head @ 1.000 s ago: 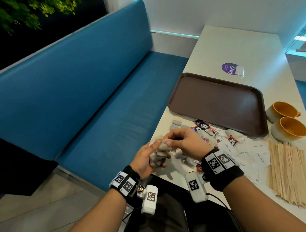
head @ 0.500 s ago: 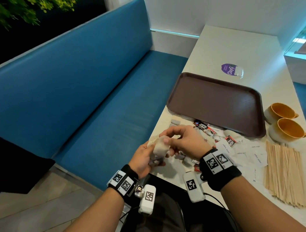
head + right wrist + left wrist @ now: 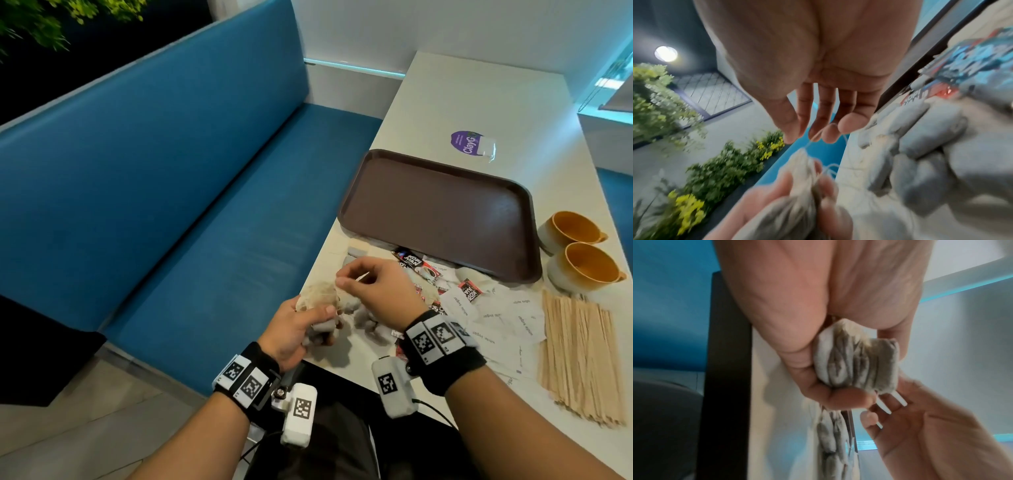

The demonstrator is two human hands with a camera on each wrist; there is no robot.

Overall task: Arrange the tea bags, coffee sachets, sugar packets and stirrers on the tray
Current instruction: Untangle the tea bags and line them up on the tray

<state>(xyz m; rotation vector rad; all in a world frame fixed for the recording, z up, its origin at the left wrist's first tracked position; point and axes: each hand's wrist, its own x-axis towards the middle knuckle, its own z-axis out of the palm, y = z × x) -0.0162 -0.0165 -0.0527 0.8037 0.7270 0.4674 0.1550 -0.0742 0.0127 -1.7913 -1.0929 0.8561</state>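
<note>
Left hand (image 3: 294, 329) grips a bunch of tea bags (image 3: 857, 360) near the tray's (image 3: 513, 267) front-left corner; right hand (image 3: 373, 291) pinches a thin string (image 3: 815, 138), blurred. Sachets (image 3: 416, 265) partly hidden behind right hand.

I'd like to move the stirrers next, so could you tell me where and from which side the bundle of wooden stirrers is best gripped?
Judging by its pose, grip the wooden stirrers across the middle, coming from above. They lie flat, side by side, so pinching across their width gathers them evenly.
</note>
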